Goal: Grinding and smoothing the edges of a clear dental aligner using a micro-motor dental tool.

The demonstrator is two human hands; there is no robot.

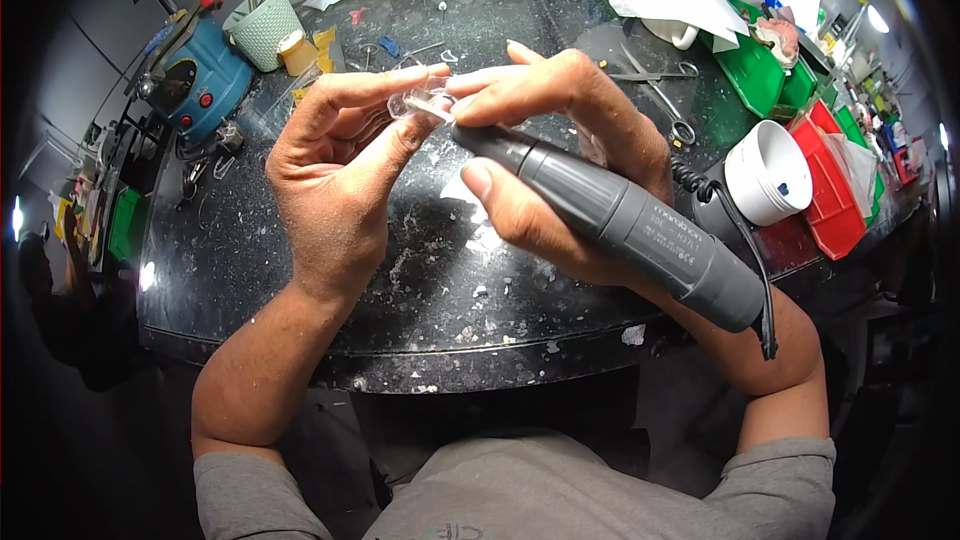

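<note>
Between the thumb and fingers of my left hand (335,155) is a small clear plastic piece (408,103), curved and thin-walled; it looks like a dental aligner, though part of it is hidden by the fingers. My right hand (595,105) is wrapped round a dark grey rotary handpiece (640,225). Its narrow tip points left at the clear piece, and the fingertips of both hands nearly meet there. Whether the tip touches the plastic I cannot tell. A coiled black cord (700,183) runs by the handpiece's rear end.
White shavings lie on the black worktop (420,315). Scissors (665,100) rest to the right, near a white round tub (738,180), a green bin (745,75) and a red bin (828,195). A blue machine (205,75) and a pale green cup (268,35) stand at left.
</note>
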